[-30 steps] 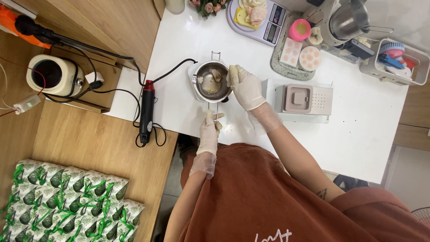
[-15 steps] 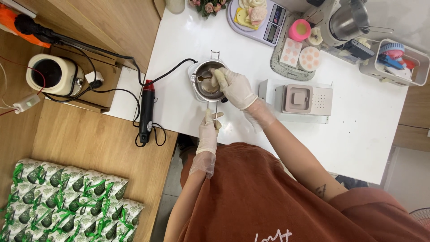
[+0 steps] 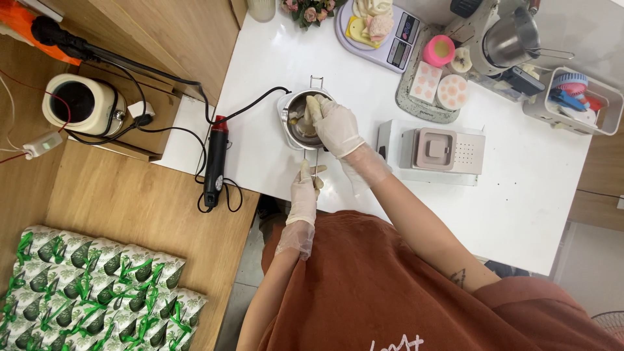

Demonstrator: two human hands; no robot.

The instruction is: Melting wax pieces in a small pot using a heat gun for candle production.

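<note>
— What sits under the hands?

— A small metal pot on the white table. The right hand, gloved, reaches over its rim with the fingers dipped inside. The left hand, also gloved, is closed around the pot's thin handle, just nearer the body. So the hands are apart, one at each end of the pot.

— What is in the pot?

— Hard to say. Something pale shows beside the right fingers, but the hand covers most of the inside, and I cannot tell whether those fingers pinch anything.

— Other containers?

— Beyond the right hand, a kitchen scale carries a heap of pale and yellow pieces. Further right stands one pink cup, a grey tray with two moulded slabs, one square and one round, and a white basket of blue and red items too small to name. A metal jug is cut off by the top edge.

— And to the left of the hands?

— One black heat gun lying with its cord, then one cream round appliance with a dark opening. Low left, a block of green-and-white packets, too many and too cropped to count.

— Just right of the wrists?

— One white box-shaped device.
</note>
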